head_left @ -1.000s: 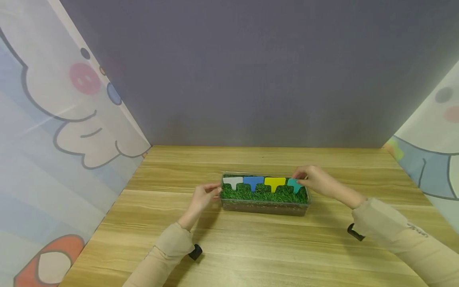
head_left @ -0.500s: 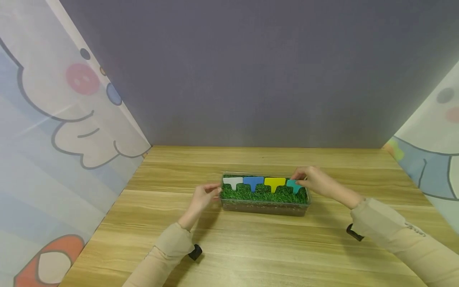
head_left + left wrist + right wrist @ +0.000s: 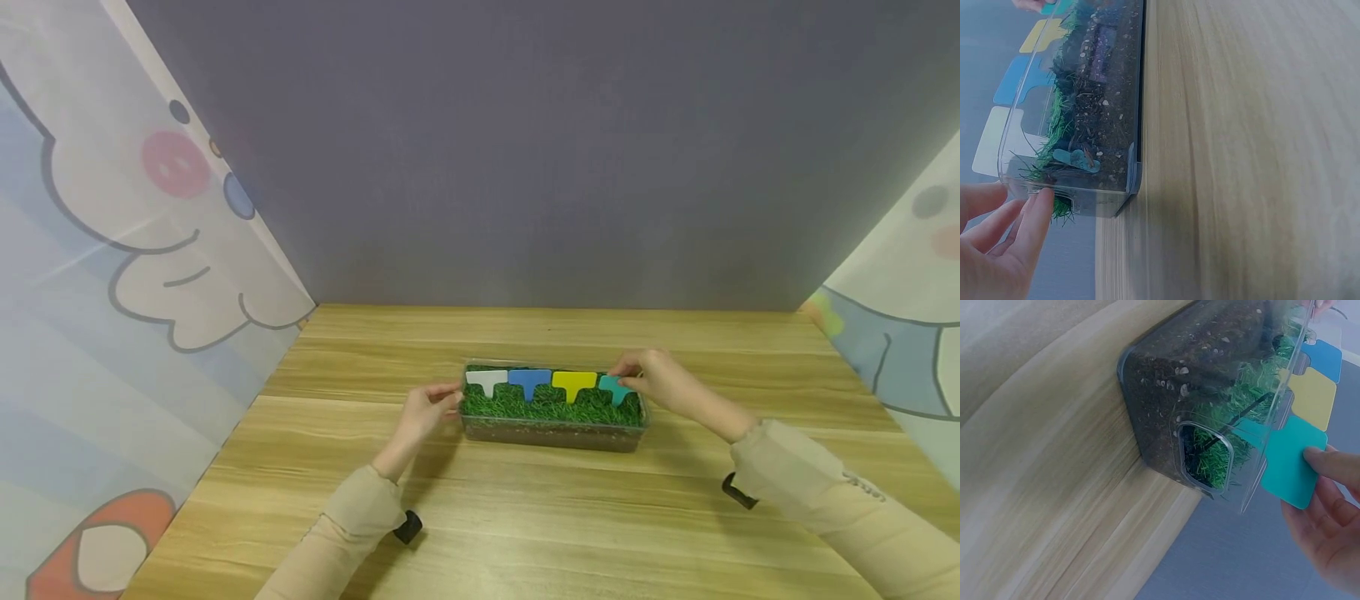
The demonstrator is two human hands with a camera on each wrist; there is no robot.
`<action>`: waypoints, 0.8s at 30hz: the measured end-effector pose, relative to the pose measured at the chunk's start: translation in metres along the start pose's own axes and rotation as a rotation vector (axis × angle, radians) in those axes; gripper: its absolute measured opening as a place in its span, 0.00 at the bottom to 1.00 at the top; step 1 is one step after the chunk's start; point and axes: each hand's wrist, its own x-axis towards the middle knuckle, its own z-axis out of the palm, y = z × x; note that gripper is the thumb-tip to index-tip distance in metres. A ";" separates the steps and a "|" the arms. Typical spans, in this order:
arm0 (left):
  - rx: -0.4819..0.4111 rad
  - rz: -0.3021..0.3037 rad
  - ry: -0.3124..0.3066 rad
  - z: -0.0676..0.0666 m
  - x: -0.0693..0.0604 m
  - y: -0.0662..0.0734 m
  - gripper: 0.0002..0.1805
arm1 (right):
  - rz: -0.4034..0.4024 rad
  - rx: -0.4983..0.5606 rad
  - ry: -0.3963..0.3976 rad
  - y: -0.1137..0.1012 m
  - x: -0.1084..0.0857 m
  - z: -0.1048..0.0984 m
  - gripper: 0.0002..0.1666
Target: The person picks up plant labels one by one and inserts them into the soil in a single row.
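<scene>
A clear plastic planter box point(image 3: 555, 435) holds dark soil and green artificial-looking grass point(image 3: 540, 409). Along its back stand T-shaped plant labels: white point(image 3: 487, 379), blue point(image 3: 530, 381), yellow point(image 3: 574, 382) and teal point(image 3: 613, 387). The teal one is at the right end, its stem down among the grass. My right hand point(image 3: 654, 379) pinches its top; the right wrist view shows the thumb point(image 3: 1335, 464) across the label's face. At the box's left end, my left hand point(image 3: 423, 412) rests its fairly straight fingertips against the end wall, beside an oval opening.
The box stands on a wood-grain table point(image 3: 525, 533). Behind rises a grey wall panel point(image 3: 555, 167). Cartoon-printed sheets point(image 3: 135, 275) flank the table on both sides. A small blue-green piece point(image 3: 1077, 160) shows inside the box near its left end.
The teal label has tilted and shifted very slightly in my right hand's pinch. The right forearm has moved slightly left and down; my left hand and the box stay in place.
</scene>
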 end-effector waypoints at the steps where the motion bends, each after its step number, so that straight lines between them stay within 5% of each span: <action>1: 0.003 0.003 -0.001 0.000 0.000 0.000 0.15 | 0.002 -0.005 0.003 0.000 0.000 0.000 0.07; 24: -0.024 -0.018 -0.007 -0.001 0.002 0.000 0.15 | -0.012 -0.094 0.036 -0.010 -0.001 0.006 0.09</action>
